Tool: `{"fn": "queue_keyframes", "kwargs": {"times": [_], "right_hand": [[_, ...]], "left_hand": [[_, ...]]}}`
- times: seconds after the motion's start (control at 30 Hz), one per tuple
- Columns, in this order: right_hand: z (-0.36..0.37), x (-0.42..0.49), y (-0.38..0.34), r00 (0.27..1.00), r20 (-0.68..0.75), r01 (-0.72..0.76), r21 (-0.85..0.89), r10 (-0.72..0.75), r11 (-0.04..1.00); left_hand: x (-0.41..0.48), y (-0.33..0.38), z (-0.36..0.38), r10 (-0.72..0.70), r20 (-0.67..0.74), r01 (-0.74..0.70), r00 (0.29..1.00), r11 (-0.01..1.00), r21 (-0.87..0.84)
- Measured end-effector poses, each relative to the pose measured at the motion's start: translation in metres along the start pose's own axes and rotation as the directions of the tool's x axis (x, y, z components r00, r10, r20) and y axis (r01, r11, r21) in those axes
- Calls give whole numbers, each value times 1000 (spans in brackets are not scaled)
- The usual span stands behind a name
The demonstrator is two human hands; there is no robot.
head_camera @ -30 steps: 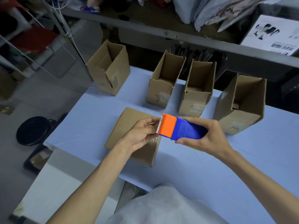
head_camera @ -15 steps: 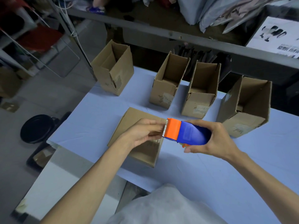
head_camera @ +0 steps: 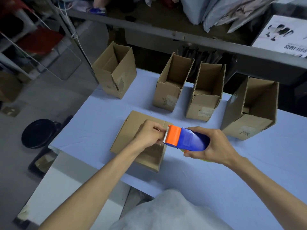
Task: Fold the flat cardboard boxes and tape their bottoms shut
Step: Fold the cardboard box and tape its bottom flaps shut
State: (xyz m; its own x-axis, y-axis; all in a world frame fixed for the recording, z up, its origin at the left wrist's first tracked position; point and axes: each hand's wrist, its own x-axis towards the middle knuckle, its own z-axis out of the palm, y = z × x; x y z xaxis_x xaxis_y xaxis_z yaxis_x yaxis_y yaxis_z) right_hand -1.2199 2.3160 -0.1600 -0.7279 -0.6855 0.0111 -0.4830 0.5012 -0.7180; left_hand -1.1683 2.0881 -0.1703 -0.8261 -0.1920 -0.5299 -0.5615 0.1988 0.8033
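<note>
From the head view, our right hand [head_camera: 214, 146] grips the blue-and-orange plastic tape dispenser [head_camera: 187, 138]. Our left hand [head_camera: 149, 135] pinches what seems to be the tape end at its toothed edge. Both hang over the flat brown cardboard box [head_camera: 131, 130] lying on the pale blue surface [head_camera: 93, 130]. We judge the cardboard light, stiff and easily creased, best held by its edges.

Four open boxes [head_camera: 172, 90] behind flat box [head_camera: 132, 130]
</note>
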Motion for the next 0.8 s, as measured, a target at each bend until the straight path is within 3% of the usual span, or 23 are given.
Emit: {"fn": "queue_keyframes", "kwargs": {"times": [0.2,0.3,0.47,0.6,0.8], "right_hand": [[9,0,5,1000,29,-2,-44,3,999],[3,-12,17,998,48,-28,-141,35,990],[2,-27,33,992,75,-77,-295,103,952],[10,-33,38,974,119,-145,-316,191,937],[21,-39,34,960,108,-212,-323,259,922]], "left_hand": [[5,-3,3,26,-159,5,987,982,191],[7,-11,-23,60,-306,45,950,944,326],[6,-15,-27,23,-247,90,969,895,436],[4,-23,-17,-27,-198,112,980,895,433],[0,-38,-1,39,-227,85,973,855,511]]}}
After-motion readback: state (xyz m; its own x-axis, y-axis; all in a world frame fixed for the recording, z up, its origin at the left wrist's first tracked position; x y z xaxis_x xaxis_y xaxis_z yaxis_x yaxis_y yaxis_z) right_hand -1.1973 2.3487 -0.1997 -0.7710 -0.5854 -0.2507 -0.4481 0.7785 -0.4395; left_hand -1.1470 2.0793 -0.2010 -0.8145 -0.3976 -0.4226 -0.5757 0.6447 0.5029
